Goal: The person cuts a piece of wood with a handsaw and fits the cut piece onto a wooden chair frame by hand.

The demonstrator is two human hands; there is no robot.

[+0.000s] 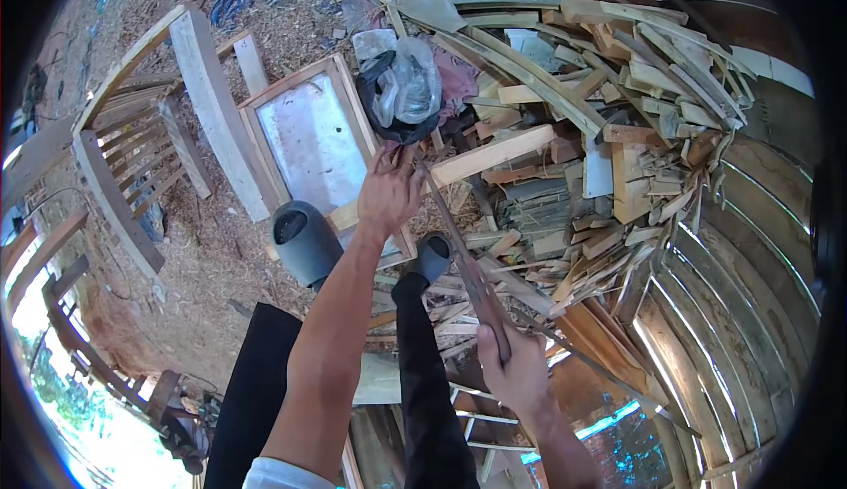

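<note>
My left hand [390,191] is closed over a pale wooden plank [496,155], its fingers curled at the plank's edge. My right hand [516,367] grips the wide near end of a long brown tool that looks like a saw [466,264]. The thumb lies along its side. Its narrow far end reaches the plank just right of my left fingers; whether it touches the wood I cannot tell. Below the plank is a wooden frame with a whitish panel [318,140]. My feet, in grey slippers [304,240], stand beside the frame and plank.
Scrap wood [582,251] is heaped at right against a slatted wall [741,312]. A black bag with clear plastic [406,87] lies beyond my left hand. Wooden frames with slats [132,149] stand at left on shavings-covered ground [212,268]. A thin dark bar [609,374] extends behind my right hand.
</note>
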